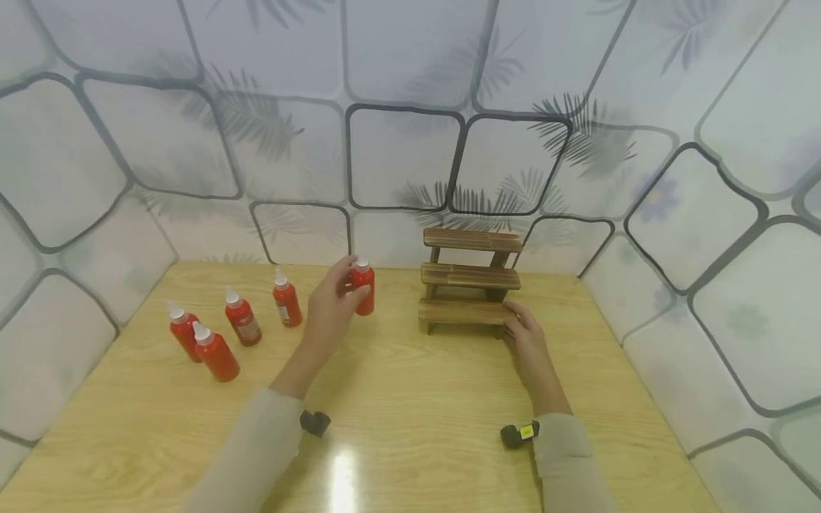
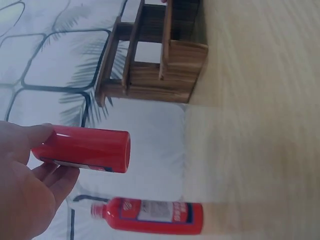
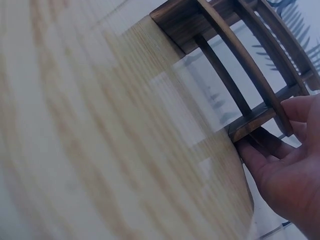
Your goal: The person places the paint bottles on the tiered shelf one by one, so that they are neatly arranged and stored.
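Note:
My left hand (image 1: 330, 296) grips a red squeeze bottle (image 1: 365, 288) with a white cap, thumb on one side and fingers on the other. In the left wrist view, the red bottle's base (image 2: 120, 151) points at the table with a gap below it. My right hand (image 1: 527, 335) holds the right end of the lowest step of a dark wooden three-tier stand (image 1: 470, 276). Seen from the right wrist, the right thumb and fingers (image 3: 297, 107) pinch the end of that step, with other fingertips hidden behind the stand's side.
Several more red bottles with white nozzle tips (image 1: 218, 353) stand at the left of the light wooden table (image 1: 410, 420). A patterned wall covering (image 1: 404, 157) rises right behind the stand and along both sides of the table.

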`<action>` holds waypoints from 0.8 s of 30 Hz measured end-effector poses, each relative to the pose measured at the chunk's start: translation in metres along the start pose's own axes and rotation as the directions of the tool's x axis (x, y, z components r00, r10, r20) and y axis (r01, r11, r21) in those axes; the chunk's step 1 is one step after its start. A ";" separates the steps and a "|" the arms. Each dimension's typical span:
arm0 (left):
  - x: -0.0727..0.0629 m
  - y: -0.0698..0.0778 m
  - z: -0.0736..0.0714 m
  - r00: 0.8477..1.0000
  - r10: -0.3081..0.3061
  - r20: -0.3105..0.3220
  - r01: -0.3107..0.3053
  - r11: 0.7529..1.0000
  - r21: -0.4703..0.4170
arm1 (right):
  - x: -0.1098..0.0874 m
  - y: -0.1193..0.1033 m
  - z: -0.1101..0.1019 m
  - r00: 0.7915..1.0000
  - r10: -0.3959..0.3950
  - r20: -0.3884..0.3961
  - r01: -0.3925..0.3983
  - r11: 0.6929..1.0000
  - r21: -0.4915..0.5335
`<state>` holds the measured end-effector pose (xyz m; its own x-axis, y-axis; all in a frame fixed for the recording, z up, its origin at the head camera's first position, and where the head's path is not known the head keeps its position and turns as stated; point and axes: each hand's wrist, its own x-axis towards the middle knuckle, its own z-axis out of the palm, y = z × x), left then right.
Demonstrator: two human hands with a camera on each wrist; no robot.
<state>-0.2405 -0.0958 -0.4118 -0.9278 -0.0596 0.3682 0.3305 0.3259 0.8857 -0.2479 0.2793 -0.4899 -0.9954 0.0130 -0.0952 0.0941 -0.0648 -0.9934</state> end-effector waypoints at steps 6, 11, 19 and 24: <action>0.027 0.018 0.018 0.998 0.049 0.042 -0.047 0.998 -0.037 | 0.001 0.001 -0.002 1.000 0.004 0.003 -0.004 1.000 0.018; 0.051 0.030 0.031 0.996 0.034 0.087 -0.026 0.995 -0.098 | 0.002 0.003 -0.002 1.000 -0.001 0.007 0.001 1.000 0.004; 0.087 0.052 0.049 0.987 0.028 0.156 -0.016 0.997 -0.079 | 0.002 0.003 -0.002 1.000 -0.002 -0.009 0.002 0.999 0.036; 0.106 0.062 0.060 0.980 0.049 0.191 -0.032 0.996 -0.088 | 0.003 0.004 -0.002 1.000 -0.007 -0.005 0.007 0.999 0.048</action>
<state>-0.3283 -0.0255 -0.3350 -0.9266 0.1376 0.3500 0.3742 0.2438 0.8947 -0.2505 0.2815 -0.4942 -0.9959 0.0181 -0.0886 0.0860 -0.1129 -0.9899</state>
